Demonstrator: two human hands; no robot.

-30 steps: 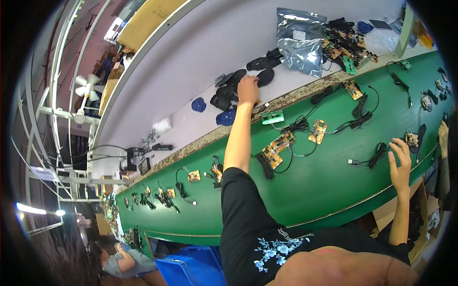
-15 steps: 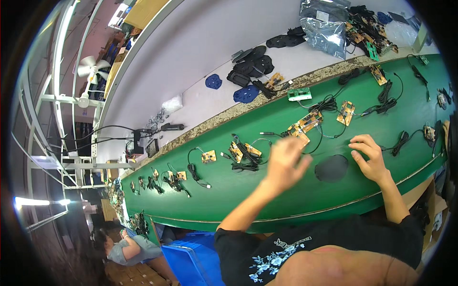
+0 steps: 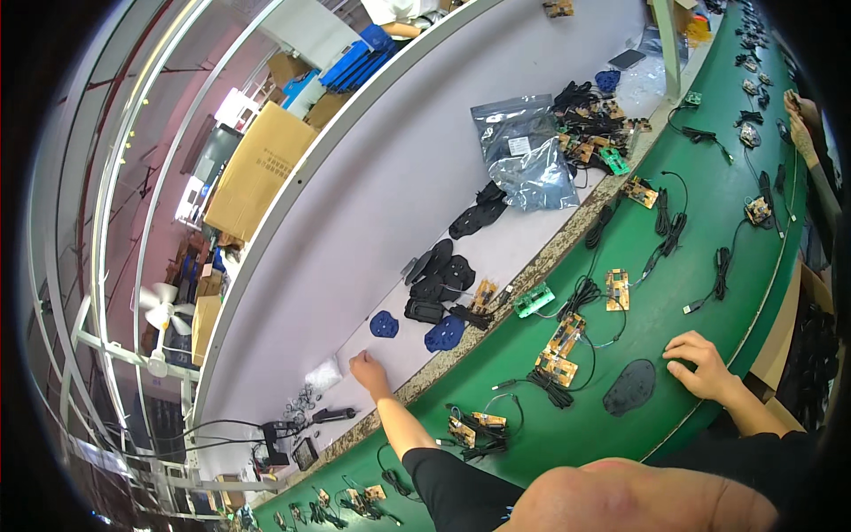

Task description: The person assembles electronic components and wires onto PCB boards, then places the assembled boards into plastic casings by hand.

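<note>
My left hand [image 3: 368,371] is stretched over the pale shelf, between a small clear plastic bag [image 3: 324,374] and a dark blue pad [image 3: 384,324]. Its fingers look curled together, and whatever they may hold is hidden. At the green belt's near side rests my right hand [image 3: 698,365], fingers bent but apart, with nothing in it. Just left of that hand a flat dark grey oval pad [image 3: 630,387] lies on the belt. Beyond the pad are brown circuit boards [image 3: 562,348] with coiled black cables [image 3: 551,388].
The green belt [image 3: 585,443] carries several more boards with cables. On the shelf lie black mouse-like shells [image 3: 434,275], a second blue pad [image 3: 445,333], a silver bag [image 3: 525,151] and a board heap [image 3: 594,129]. Another person's hand [image 3: 800,129] shows at far right.
My left hand has gone from above the belt's boards to the shelf at the left. My right hand stays near the grey pad. The whole view has turned and shifted.
</note>
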